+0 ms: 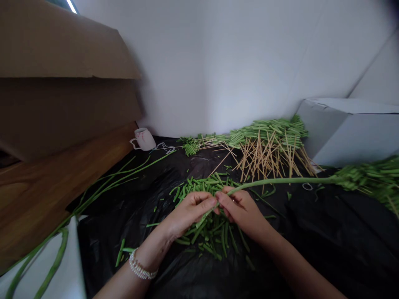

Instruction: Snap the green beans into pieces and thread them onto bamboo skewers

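Observation:
Both hands meet at the middle of the view, pinching one long green stem (280, 181). My left hand (198, 206) is closed on the stem's near end. Right beside it, my right hand (238, 207) is closed on the same stem, which runs on to the right toward a leafy-looking green bundle (370, 176). Under the hands lies a loose heap of short cut green pieces (215, 238) on black plastic sheeting (156, 257). My fingers hide part of the heap and the stem's end.
Thin wooden skewers (264, 155) with green pieces on them are piled at the back right, by a white box (352, 124). A white mug (144, 139) stands back left near a large cardboard box (68, 95). Long loose stems (102, 187) lie to the left.

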{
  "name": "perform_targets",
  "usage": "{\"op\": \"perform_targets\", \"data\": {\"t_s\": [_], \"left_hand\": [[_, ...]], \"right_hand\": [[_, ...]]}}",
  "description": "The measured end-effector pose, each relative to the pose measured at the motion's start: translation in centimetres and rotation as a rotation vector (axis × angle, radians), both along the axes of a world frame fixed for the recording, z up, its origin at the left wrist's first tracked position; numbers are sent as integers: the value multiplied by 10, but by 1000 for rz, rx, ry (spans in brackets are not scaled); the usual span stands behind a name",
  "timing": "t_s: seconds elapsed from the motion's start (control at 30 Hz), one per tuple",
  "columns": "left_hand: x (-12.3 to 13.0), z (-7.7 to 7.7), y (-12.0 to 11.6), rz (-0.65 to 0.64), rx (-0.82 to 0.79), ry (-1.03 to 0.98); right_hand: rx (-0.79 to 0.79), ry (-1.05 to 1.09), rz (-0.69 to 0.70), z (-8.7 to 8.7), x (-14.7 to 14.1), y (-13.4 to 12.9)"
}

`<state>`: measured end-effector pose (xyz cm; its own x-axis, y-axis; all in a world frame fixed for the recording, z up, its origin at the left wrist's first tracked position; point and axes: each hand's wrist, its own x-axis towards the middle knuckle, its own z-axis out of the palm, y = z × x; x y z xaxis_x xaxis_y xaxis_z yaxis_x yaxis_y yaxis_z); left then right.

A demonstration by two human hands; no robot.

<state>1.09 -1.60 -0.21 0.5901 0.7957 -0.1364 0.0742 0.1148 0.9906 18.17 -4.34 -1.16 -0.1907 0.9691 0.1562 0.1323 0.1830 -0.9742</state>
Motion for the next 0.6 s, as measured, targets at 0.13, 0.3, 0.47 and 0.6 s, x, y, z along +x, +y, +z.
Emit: {"op": "perform_targets", "data": {"t_s": [0.13, 0.3, 0.47, 0.6], "left_hand": [[-2, -2, 2, -17, 184, 55], [0, 2, -1, 35, 332, 124], [1, 7, -5, 89, 484, 59], [1, 9, -8, 165, 543, 35]], "right_hand": [[99, -92, -54, 0, -1, 0], [-26, -66, 19, 2, 1, -1], [-192, 223, 175, -5, 0, 0], [-290, 567, 247, -10, -4, 2]]}}
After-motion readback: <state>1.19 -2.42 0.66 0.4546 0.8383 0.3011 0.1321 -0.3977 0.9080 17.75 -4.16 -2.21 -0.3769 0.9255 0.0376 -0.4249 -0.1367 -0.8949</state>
